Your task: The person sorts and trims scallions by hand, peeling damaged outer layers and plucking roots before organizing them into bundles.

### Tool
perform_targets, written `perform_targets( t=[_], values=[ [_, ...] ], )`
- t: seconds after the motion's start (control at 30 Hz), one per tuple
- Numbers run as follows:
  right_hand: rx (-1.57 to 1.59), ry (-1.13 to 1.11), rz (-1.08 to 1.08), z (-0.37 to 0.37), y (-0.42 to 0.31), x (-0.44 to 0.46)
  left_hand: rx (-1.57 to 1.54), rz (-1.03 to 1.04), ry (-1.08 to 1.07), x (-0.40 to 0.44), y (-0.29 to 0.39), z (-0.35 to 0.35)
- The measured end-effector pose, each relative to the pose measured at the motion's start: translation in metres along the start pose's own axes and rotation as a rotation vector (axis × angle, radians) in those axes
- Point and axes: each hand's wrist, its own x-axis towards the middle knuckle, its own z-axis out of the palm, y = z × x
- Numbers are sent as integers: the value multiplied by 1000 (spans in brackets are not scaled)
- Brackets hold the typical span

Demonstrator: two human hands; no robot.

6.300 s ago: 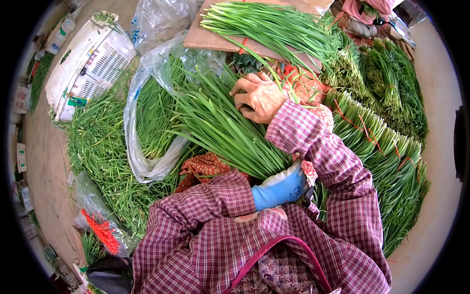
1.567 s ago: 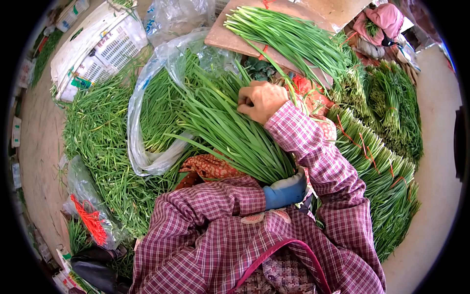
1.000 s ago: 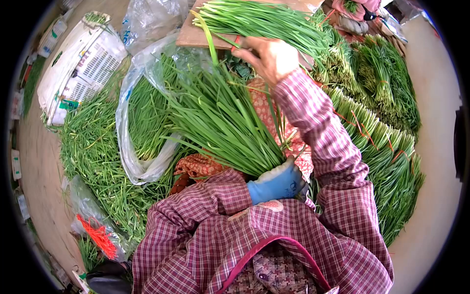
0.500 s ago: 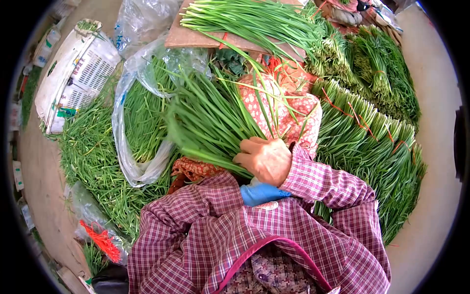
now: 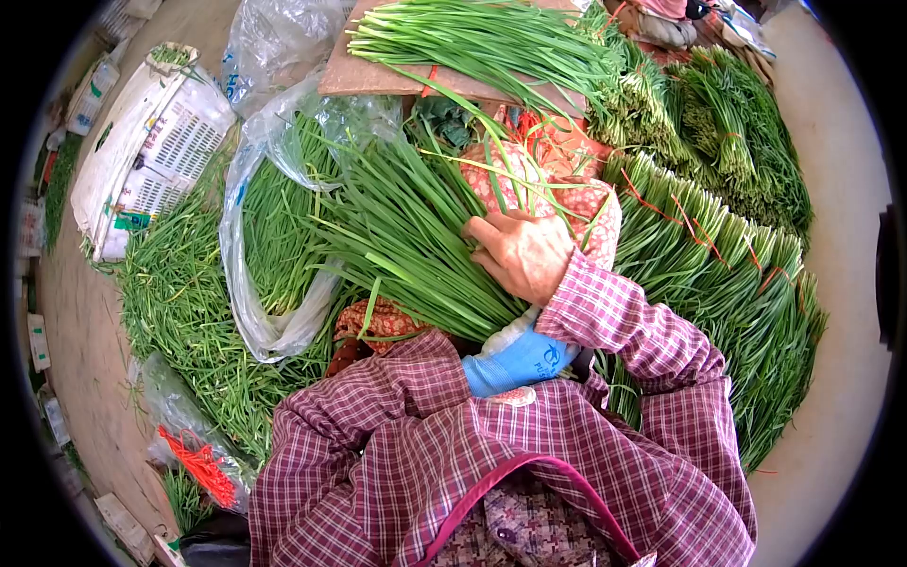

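Note:
A loose bunch of long green leaves (image 5: 406,246) fans out up and to the left from my left hand (image 5: 520,357), which wears a blue and white glove and is closed round its lower end. My bare right hand (image 5: 525,253) rests on the right side of the bunch, just above the glove, with its fingers curled against the leaves; the fingertips are partly hidden. Behind the bunch is a clear plastic bag (image 5: 248,283) holding more leaves. Stray leaves lie over the red patterned cloth (image 5: 595,203) beside my right hand.
A board (image 5: 345,71) at the top bears a pile of leaves (image 5: 472,38). Tied bundles (image 5: 699,246) stand in rows at the right. Loose leaves (image 5: 189,312) cover the left, near a white crate (image 5: 184,132) and red ties (image 5: 200,465). Pink cloth shows at the top right.
My right hand came down from the board's edge to the glove, then moved slightly up along the bunch. My left hand has kept its hold. The view has shifted a little.

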Motion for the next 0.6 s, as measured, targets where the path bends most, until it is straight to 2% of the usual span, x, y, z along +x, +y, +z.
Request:
perform_targets(
  t=[0.03, 0.07, 0.13, 0.23, 0.3, 0.43, 0.5, 0.57, 0.6],
  values=[
    [-51, -3, 5, 0, -1, 3, -19, -4, 77, -3, -1, 7],
    [-66, -5, -19, 5, 2, 5, 324, 121, 36, -6, 0, 13],
    [-92, 2, -20, 7, 2, 10, 666, 241, -9, -6, -2, 10],
    [-130, 39, -20, 4, -4, 15, 415, 162, 82, 3, -2, -9],
    [-24, 39, -75, 5, -9, 17, 137, -8, -125, 9, 7, -26],
    [-27, 30, -156, 9, -20, 13, 116, 32, 5, -2, 2, 1],
    [-2, 22, -186, 9, -26, 13, 739, 212, -81, -12, 0, 5],
    [48, -3, -234, 9, -29, 14, 1049, 304, -123, -15, 1, 14],
    [36, -27, -212, 9, -27, 18, 816, 316, -192, -9, 1, 14]
  ],
)
